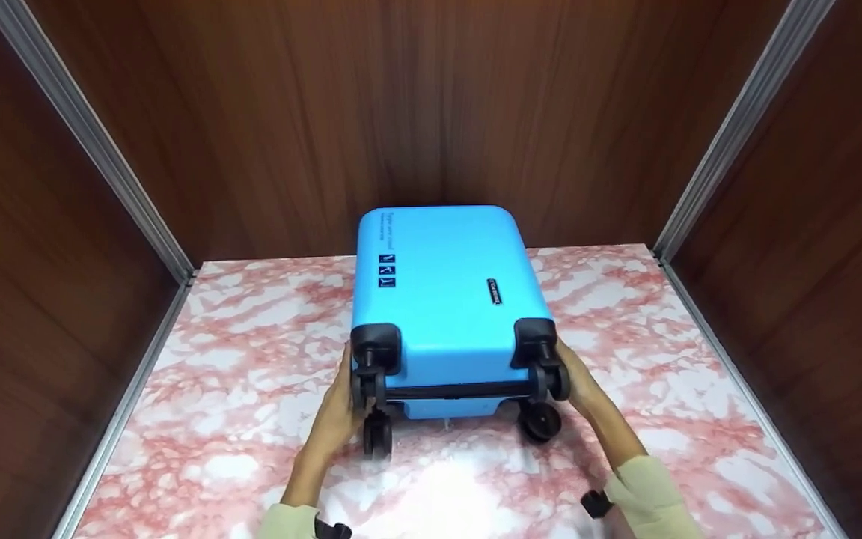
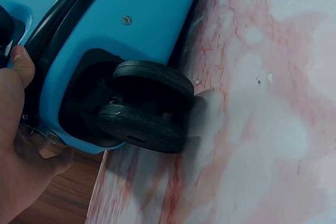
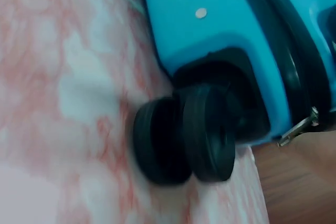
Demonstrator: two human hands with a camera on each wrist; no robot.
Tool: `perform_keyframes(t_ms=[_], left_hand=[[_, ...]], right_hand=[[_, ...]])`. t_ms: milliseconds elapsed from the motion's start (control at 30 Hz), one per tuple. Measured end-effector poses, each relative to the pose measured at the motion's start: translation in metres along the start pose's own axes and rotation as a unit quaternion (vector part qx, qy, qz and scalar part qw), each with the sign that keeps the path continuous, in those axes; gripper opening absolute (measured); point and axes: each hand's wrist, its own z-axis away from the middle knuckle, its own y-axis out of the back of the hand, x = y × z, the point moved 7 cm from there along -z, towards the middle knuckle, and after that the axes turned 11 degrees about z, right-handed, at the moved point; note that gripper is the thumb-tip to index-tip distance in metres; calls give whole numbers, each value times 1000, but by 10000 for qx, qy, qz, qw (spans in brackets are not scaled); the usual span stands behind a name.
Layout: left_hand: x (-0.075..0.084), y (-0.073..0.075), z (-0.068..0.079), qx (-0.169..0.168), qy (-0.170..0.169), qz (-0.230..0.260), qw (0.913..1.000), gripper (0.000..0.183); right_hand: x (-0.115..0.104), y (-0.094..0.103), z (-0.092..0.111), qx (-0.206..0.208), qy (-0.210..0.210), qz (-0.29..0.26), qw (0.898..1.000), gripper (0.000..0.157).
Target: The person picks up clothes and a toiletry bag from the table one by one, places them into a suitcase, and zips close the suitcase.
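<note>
A light blue hard-shell suitcase [image 1: 446,284] has one broad face up and its wheel end toward me. My left hand [image 1: 341,412] grips its left side near the wheels. In the left wrist view the left thumb [image 2: 22,65] presses by the black zipper seam, with the fingers around the side. On the opposite side, my right hand [image 1: 579,382] holds the case near the right wheels, its fingers mostly hidden. Black double wheels show at the lower left [image 1: 378,434] and lower right [image 1: 539,421]. A metal zipper pull [image 3: 299,128] hangs near the right hand.
Under the suitcase is a pink-and-white marbled surface [image 1: 251,419]. Brown wood-grain panels stand at the back [image 1: 431,105], left [image 1: 42,299] and right [image 1: 812,284], with grey metal strips along the corners and side edges. The suitcase's far end is close to the back panel.
</note>
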Motion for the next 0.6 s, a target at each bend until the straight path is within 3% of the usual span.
perform_keyframes(t_ms=[167,400,500,600], left_hand=[[-3,1,0,-38,175,-56,9998,94],[-2,0,3,-23,48,-64,10000,100],[-1,-2,4,13,42,-34,10000,104],[0,-2,4,43,53,-7,10000,105]], right_hand=[[16,12,11,-136,44,1017,9947,56],[18,13,23,-102,175,2376,9712,54],[13,13,26,19,398,3139,9486,45],[7,13,28,273,677,4005,9134,30]])
